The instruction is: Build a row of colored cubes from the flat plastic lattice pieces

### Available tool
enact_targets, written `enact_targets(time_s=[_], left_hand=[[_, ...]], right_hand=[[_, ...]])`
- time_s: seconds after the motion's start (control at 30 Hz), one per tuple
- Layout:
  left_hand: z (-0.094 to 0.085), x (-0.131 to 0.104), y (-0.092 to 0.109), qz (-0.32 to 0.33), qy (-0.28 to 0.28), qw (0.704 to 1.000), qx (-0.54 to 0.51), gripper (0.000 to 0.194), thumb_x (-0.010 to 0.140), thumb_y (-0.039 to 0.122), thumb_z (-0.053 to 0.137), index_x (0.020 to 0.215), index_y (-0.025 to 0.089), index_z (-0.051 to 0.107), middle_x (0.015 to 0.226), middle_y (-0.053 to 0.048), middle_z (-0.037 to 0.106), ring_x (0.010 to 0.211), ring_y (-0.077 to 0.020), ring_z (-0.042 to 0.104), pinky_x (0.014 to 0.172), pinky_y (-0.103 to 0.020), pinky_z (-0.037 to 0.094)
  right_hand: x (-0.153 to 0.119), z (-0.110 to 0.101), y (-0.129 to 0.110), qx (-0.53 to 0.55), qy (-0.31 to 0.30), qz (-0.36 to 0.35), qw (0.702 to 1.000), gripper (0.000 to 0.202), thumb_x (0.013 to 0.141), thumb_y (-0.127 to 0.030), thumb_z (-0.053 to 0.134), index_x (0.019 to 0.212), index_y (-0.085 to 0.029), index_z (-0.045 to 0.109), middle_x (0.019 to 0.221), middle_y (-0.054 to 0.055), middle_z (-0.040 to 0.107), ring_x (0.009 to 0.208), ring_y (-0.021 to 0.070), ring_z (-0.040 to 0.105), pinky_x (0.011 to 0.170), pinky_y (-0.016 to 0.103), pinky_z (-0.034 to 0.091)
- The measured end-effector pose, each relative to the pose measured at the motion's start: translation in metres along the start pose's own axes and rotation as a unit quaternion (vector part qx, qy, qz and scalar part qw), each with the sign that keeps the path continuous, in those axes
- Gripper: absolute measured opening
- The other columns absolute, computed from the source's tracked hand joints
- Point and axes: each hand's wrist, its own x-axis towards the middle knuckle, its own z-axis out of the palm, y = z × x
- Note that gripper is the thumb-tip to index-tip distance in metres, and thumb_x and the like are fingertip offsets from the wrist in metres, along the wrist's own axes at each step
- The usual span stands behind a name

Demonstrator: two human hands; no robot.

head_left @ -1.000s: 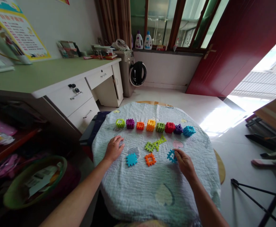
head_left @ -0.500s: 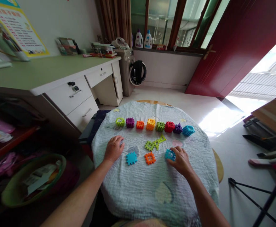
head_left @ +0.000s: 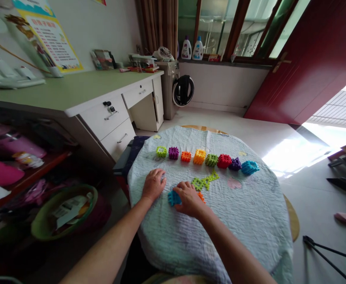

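Note:
My right hand (head_left: 187,198) is over the blue pieces (head_left: 173,198) at the front left of the cloth-covered table, its fingers closed on a blue piece. Behind that hand the orange square piece (head_left: 202,197) is mostly hidden. My left hand (head_left: 154,184) rests on the cloth just left of the blue pieces, fingers apart and holding nothing. Joined lime-green flat pieces (head_left: 205,182) lie beyond my right hand. A row of coloured cubes runs across behind them, from a lime one (head_left: 161,152) on the left to a blue one (head_left: 250,167) on the right.
The round table wears a pale cloth (head_left: 238,225). A green-topped desk (head_left: 96,85) stands at the left, with a basket (head_left: 63,213) of things below. Beyond are a washing machine (head_left: 170,88) and a red door (head_left: 291,67). Black stand legs (head_left: 324,248) are at the lower right.
My right hand has carried a blue piece left, from the right of the orange square to the blue piece near my left hand. The whole view has shifted slightly left.

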Motion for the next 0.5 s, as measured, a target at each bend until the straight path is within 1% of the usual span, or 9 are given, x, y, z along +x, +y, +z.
enact_targets(time_s=[0.23,0.37,0.43,0.5], left_hand=[[-0.002,0.0,0.002,-0.008,0.001,1.0,-0.004,0.026,0.083,0.021,0.054,0.107,0.021,0.064,0.113,-0.009,0.064,0.11,-0.0263,0.057,0.102,-0.041,0.045],[0.001,0.0,0.0,0.0,0.008,1.0,-0.005,0.025,0.083,0.021,0.054,0.107,0.019,0.064,0.113,-0.01,0.065,0.109,-0.0265,0.058,0.102,-0.042,0.046],[0.002,0.0,-0.002,0.008,0.015,1.0,-0.003,0.026,0.084,0.021,0.053,0.106,0.017,0.064,0.113,-0.011,0.065,0.109,-0.0271,0.058,0.101,-0.042,0.046],[0.004,0.0,-0.005,0.016,0.024,1.0,0.0,0.026,0.084,0.022,0.052,0.106,0.017,0.064,0.112,-0.012,0.065,0.109,-0.0276,0.058,0.101,-0.043,0.046]], right_hand=[[0.003,0.001,0.0,-0.02,-0.023,-0.003,1.0,0.049,0.068,-0.029,0.073,0.116,-0.025,0.062,0.114,0.009,0.057,0.103,0.0267,0.048,0.09,0.043,0.041],[0.009,0.0,-0.006,-0.034,-0.049,-0.002,0.998,0.044,0.069,-0.031,0.071,0.111,-0.02,0.062,0.112,0.011,0.057,0.104,0.0281,0.048,0.089,0.044,0.041],[0.01,-0.001,-0.01,-0.046,-0.065,-0.003,0.997,0.044,0.067,-0.032,0.071,0.107,-0.017,0.062,0.112,0.013,0.056,0.104,0.0286,0.048,0.088,0.043,0.041],[0.008,-0.005,-0.01,-0.045,-0.065,-0.007,0.997,0.046,0.064,-0.034,0.072,0.106,-0.017,0.062,0.11,0.012,0.056,0.102,0.0282,0.048,0.088,0.042,0.041]])
